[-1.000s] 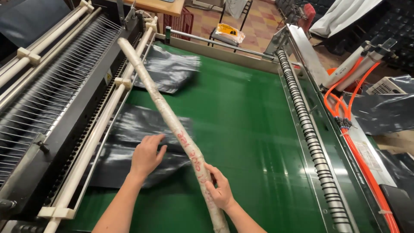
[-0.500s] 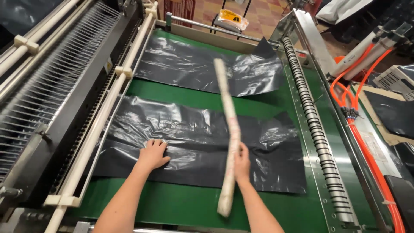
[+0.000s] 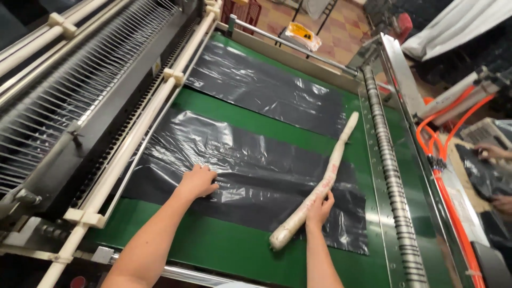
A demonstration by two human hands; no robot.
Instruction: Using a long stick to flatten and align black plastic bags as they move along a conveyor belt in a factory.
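A black plastic sheet (image 3: 250, 170) lies spread flat on the green conveyor belt (image 3: 213, 250). My left hand (image 3: 197, 181) presses flat on the sheet's left-middle part, fingers apart. My right hand (image 3: 320, 207) grips a long pale cardboard tube (image 3: 320, 186), which lies slanted across the sheet's right side, its far end pointing up and right. A second black plastic sheet (image 3: 266, 85) lies farther up the belt.
A frame with thin wires and white bars (image 3: 80, 85) runs along the left. A ribbed metal roller (image 3: 389, 176) and orange hoses (image 3: 448, 176) line the right edge. Another person's hands (image 3: 493, 154) handle black plastic at far right.
The black sheets have spread out fully on the belt. My right hand has swung the tube to the right side of the near sheet; my left hand stays pressed on the sheet.
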